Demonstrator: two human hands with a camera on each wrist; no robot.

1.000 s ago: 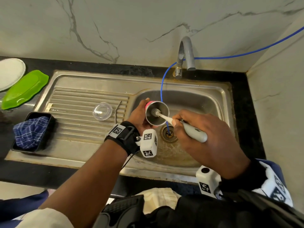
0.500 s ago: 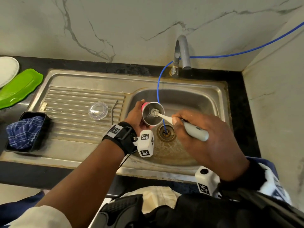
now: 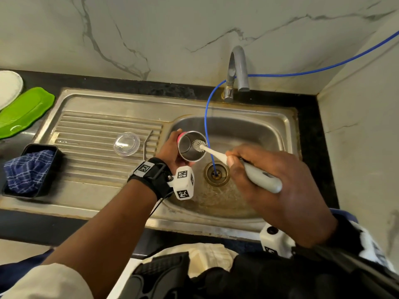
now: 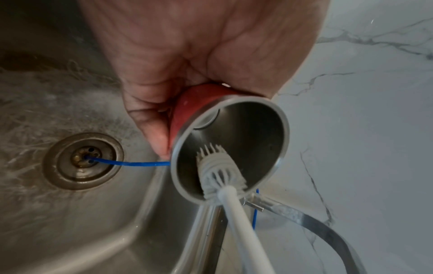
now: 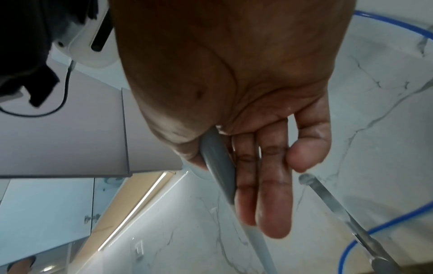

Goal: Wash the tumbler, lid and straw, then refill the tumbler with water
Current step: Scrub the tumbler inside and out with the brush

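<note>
Left hand [image 3: 170,151] wraps around tumbler [image 3: 192,146] above sink [image 3: 280,130], tumbler tilted, mouth facing up and toward right side; right hand [image 3: 272,180] clamped on brush [image 3: 228,160], fingers lying along grey handle; brush head sits just inside rim, against near wall; brush long axis runs from right hand slanting to tumbler mouth, nearly in line with tumbler axis; judgement: next stroke goes deeper along this line; lid [image 3: 126,143] and straw [image 3: 147,143] lie on drainboard, left of hands.
</note>
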